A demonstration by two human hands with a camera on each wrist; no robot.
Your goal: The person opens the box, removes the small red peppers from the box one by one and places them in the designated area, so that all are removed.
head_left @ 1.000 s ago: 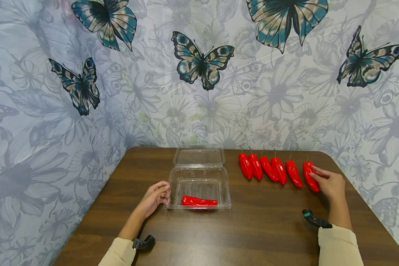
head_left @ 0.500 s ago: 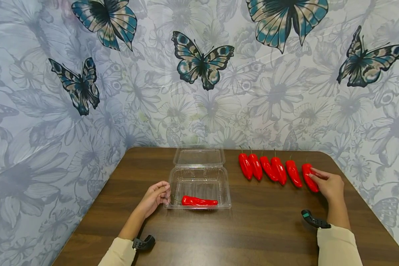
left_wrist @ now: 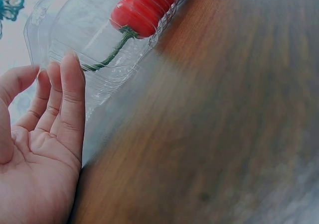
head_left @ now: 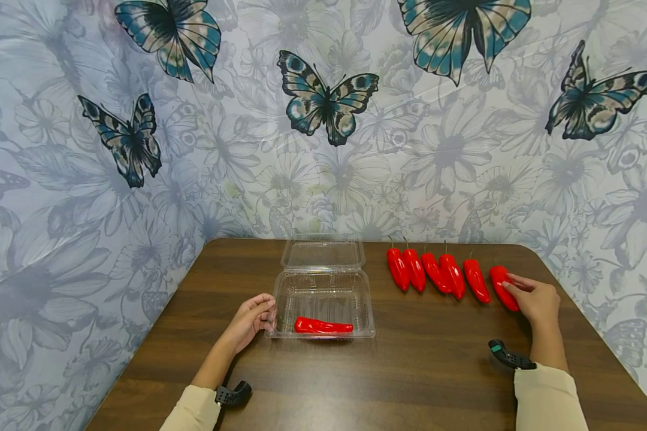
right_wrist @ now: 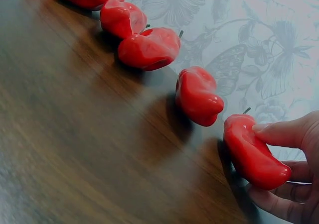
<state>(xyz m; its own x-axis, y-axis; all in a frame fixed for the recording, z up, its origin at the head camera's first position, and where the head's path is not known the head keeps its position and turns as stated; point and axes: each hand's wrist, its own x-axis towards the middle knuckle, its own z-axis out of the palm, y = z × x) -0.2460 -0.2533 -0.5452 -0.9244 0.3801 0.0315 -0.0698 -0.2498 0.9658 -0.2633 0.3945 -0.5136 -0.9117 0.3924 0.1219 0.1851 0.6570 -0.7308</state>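
Note:
A clear plastic clamshell container (head_left: 323, 293) stands with its lid folded back. Inside, along the front wall, lies one red pepper (head_left: 323, 325); its green stem points to the left hand in the left wrist view. My left hand (head_left: 250, 322) holds the container's left edge near the front corner, thumb and fingertips at the rim. At the far right, my right hand (head_left: 536, 302) grips the last pepper of the row (right_wrist: 254, 154). The thumb lies on its upper side and the fingers reach beneath. A dark shadow shows on the table just beside that pepper.
Several more red peppers (head_left: 450, 275) lie in a row to the right of the container, stems toward the wall. The brown wooden table (head_left: 410, 371) ends at a butterfly-patterned wall covering (head_left: 329, 191). Both wrists wear black bands.
My right hand has shifted slightly, and the pepper it grips has moved a little with it. The left hand and container stay where they were.

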